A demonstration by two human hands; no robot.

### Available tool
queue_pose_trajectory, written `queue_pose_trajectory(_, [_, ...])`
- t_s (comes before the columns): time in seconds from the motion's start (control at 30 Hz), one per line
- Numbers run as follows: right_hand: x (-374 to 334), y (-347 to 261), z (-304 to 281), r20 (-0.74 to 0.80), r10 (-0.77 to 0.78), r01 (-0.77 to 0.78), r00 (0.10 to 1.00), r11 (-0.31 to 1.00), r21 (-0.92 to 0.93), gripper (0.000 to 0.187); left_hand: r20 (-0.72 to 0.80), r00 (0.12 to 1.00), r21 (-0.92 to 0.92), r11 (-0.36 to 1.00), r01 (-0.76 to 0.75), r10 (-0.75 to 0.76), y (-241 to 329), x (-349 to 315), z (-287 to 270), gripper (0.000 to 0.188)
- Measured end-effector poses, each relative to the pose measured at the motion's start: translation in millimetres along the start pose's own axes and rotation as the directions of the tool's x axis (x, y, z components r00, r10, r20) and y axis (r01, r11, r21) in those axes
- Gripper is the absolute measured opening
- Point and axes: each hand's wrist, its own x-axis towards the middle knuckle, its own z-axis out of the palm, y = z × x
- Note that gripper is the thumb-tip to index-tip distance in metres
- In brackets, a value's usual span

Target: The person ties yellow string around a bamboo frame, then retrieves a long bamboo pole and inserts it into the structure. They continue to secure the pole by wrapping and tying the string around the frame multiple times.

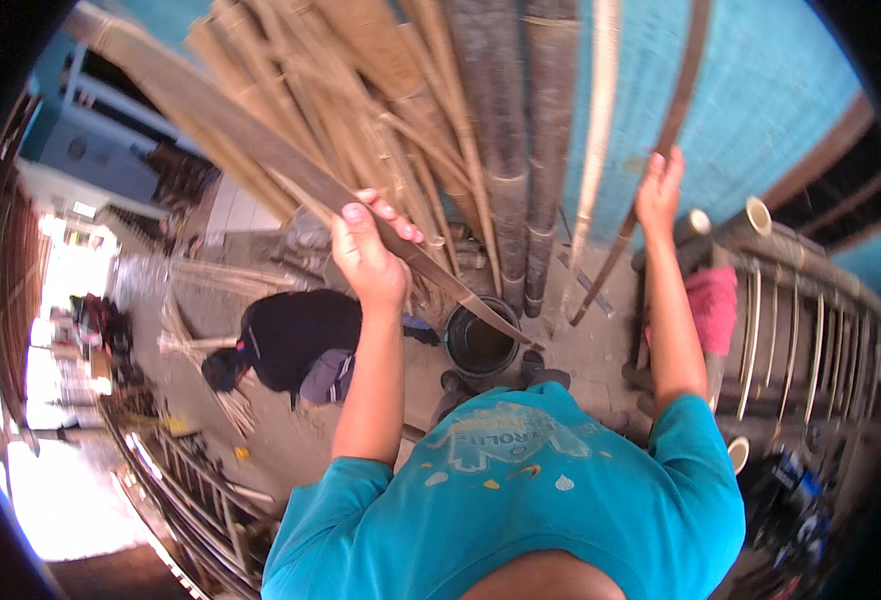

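Observation:
My left hand (372, 268) is closed around a long, split bamboo slat (230, 125). The slat slants from the upper left down across the top of a dark bucket (449, 338), its lower end near my feet. Farther right, my right hand (657, 202) grips a narrow dark bamboo strip (682, 90), its fingers wrapped round it. That strip stands steeply in front of the blue wall (760, 80), with its lower end near the floor. Murky liquid shows inside the bucket, partly behind the slat.
Pale split bamboo (360, 120) and thick dark bamboo poles (500, 130) lean ahead. A person in dark clothes (300, 335) crouches at the left. At the right stand a bamboo frame (790, 345) and a pink cloth (710, 310). Bamboo strips (225, 278) lie on the floor.

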Motion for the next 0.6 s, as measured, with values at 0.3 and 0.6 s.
queue_pose_trajectory(0.3, [-84.8, -138.7, 39.4, 0.088, -0.264, 0.277, 0.961, 0.872, -0.404, 0.058, -0.169, 0.985, 0.023, 1.000, -0.019, 0.022, 89.4, -35.4, -102.6, 0.033])
queue_pose_trajectory(0.6, [-50.2, -92.3, 86.6, 0.120, -0.274, 0.295, 0.954, 0.927, -0.232, 0.059, -0.313, 0.944, 0.051, 0.994, -0.093, 0.104, 157.4, -80.4, -204.3, 0.033])
